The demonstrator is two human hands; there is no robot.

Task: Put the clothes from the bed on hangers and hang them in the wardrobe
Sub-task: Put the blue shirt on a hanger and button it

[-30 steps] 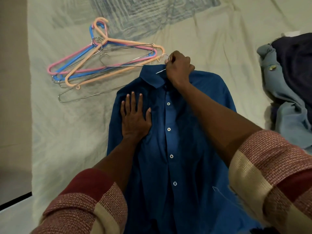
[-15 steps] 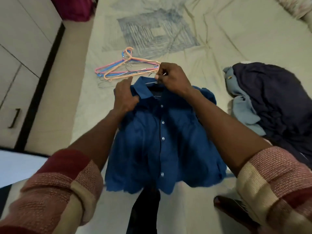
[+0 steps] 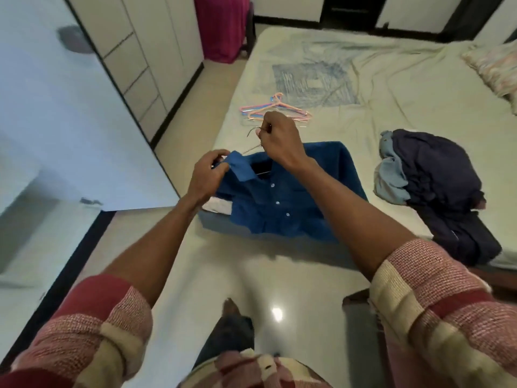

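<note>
Blue shirt being held up on a wire hanger over the foot of the bed.

The right hand [image 3: 279, 141] is pinching the thin metal hook of a wire hanger [image 3: 256, 133] at the centre of the frame, while the left hand [image 3: 208, 175] is gripping the collar tip of the blue shirt [image 3: 285, 203]. The shirt is a deep blue woven cloth with a row of small pale buttons, three of them showing, its collar spread open around the hanger wire. It is hanging just above the near edge of the bed [image 3: 419, 88], whose pale sheet is lying creased. A small heap of pink, peach and blue plastic hangers [image 3: 275, 110] is lying above the hands. One rumpled pile of dark and light blue clothes [image 3: 430, 189] is sitting at the right.
</note>
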